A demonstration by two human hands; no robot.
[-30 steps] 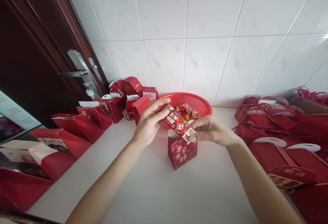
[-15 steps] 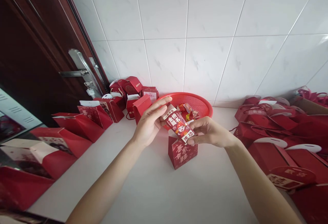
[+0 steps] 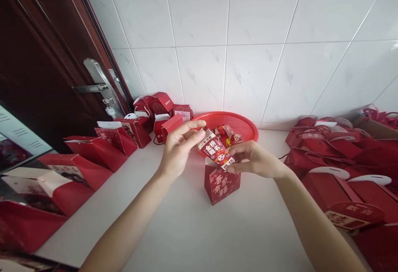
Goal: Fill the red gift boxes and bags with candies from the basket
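Note:
Between my two hands is a small flat red packet (image 3: 214, 149) with white Chinese lettering and a cartoon figure, held at a slant. My left hand (image 3: 180, 145) pinches its upper left end with thumb and fingers. At the lower right end, the thumb and fingers of my right hand (image 3: 253, 160) close on it. Just below the packet a red gift box (image 3: 222, 185) with pale lettering stands upright on the white table (image 3: 186, 230); its top is partly hidden. Behind, a red plastic basket (image 3: 245, 120) contains several wrapped sweets (image 3: 231, 137).
Red gift boxes (image 3: 99, 151) line the table's left edge, with more boxes (image 3: 161, 104) at the back left. On the right lies a big heap of red boxes (image 3: 329, 189). A tiled wall (image 3: 199, 73) rises behind, and a dark door (image 3: 46, 44) stands at the left.
The packet has tilted slightly, so its lower lettering looks foreshortened. My left thumb has slid a little further over its upper end. Both hands still grip it.

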